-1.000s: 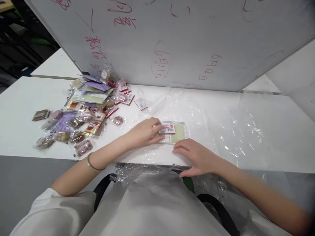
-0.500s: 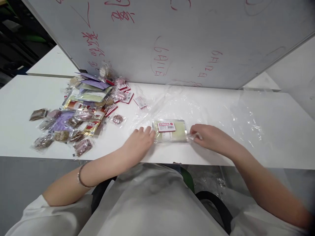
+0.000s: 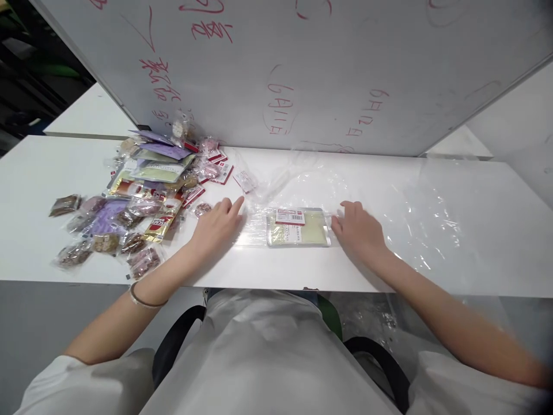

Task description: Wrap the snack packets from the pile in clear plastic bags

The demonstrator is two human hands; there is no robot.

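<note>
Green packet (image 3: 313, 233) in front of us: it lies flat on the white table (image 3: 242, 268), between our two hands, with a small red-and-white card (image 3: 290, 217) on its upper left part. Our left hand (image 3: 216, 227) is to its left, over crinkled clear film (image 3: 254, 230), fingers bent and a little apart; we cannot tell whether they grip the film. Our right hand (image 3: 360, 230) is just beside the packet's right edge, thumb and fingers curled; whether they pinch film there, we cannot tell either.

The packet is rectangular, with shiny silvery edges and a white printed label. Thin, glossy film spreads behind it and over the table to the right, full of creases and bright glints.

Close to our left hand, a round wrapped snack (image 3: 202, 209) sits partly behind the fingers, and a small clear packet (image 3: 245, 180) lies farther back. Beyond is a crowded heap: flat purple packets (image 3: 166, 151), pale green packets (image 3: 158, 171), shiny gold packets (image 3: 161, 223) and lumpy brown snacks (image 3: 73, 253) visible through clear wrappers. Pinkish snacks (image 3: 144, 260) show through theirs as well.

Behind, the whiteboard (image 3: 319, 75), marked in red writing, stands like a wall and blocks the table's far side.
</note>
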